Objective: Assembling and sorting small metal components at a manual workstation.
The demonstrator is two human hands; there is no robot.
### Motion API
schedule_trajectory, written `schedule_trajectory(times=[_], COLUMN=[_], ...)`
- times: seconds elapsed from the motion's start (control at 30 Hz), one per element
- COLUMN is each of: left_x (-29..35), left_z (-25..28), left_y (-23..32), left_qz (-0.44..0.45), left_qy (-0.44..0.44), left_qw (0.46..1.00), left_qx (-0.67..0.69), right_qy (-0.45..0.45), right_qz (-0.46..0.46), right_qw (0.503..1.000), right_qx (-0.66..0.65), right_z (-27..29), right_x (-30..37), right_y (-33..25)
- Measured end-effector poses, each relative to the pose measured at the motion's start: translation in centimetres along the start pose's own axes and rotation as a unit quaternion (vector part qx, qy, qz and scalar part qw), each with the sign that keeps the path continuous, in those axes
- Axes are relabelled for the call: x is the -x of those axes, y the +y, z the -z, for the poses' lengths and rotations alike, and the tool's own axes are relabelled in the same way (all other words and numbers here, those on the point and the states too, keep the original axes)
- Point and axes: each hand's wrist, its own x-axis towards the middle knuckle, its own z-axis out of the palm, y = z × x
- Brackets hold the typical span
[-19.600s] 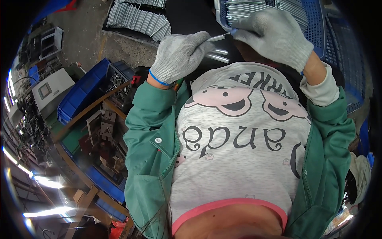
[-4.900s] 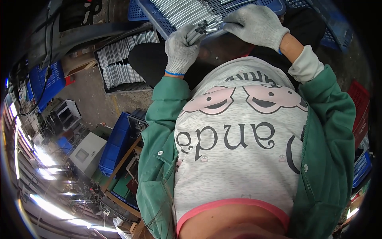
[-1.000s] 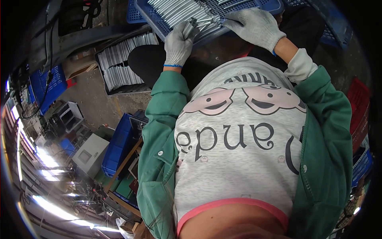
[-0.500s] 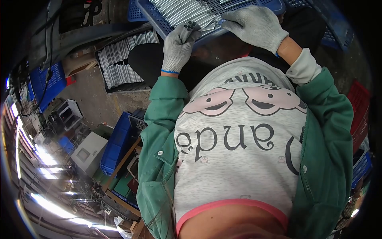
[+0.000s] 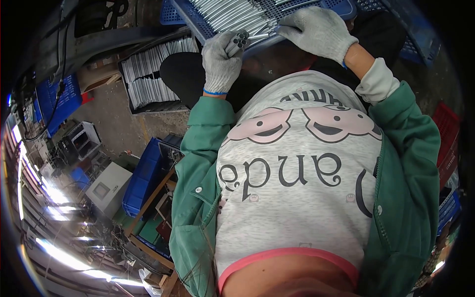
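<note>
My left hand (image 5: pixel 221 62), in a pale knitted glove with a blue cuff edge, is closed round a small bundle of thin metal tubes (image 5: pixel 236 45). Their round hollow ends stick up from the fist toward me. My right hand (image 5: pixel 319 35), gloved the same way, reaches over the near rim of a blue perforated plastic basket (image 5: pixel 198 30). Its thumb and fingers come together at the end of a metal tube (image 5: pixel 269 30); the exact contact is small and partly hidden. Many shiny metal tubes (image 5: pixel 225 15) lie side by side in the basket.
Left of my left hand, a dark crate (image 5: pixel 170 108) on the floor holds rows of similar metal pieces. Blue bins (image 5: pixel 144 180), a white box-shaped device (image 5: pixel 108 187) and dark cables (image 5: pixel 60 94) are farther left. Red crates (image 5: pixel 448 133) stand at the right.
My left hand has tilted slightly, so the tube ends in it face me more and sit a little lower. My right hand has stayed almost in place at the basket rim.
</note>
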Motion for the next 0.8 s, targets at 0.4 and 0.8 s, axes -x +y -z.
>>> schedule_trajectory(times=[0.4, 0.8], left_x=[0.5, -0.4], left_z=[-0.6, -1.6], left_y=[0.4, -0.9], left_qz=[-0.001, 0.117], left_qy=[0.021, -0.001], left_qw=[0.999, 0.992], left_qx=[0.037, -0.037], right_qy=[-0.014, -0.01], right_qz=[-0.021, -0.084], right_qw=[0.999, 0.991], right_qx=[-0.041, -0.106], right_z=[0.6, -0.8], right_x=[-0.1, -0.3], right_y=[0.0, -0.1])
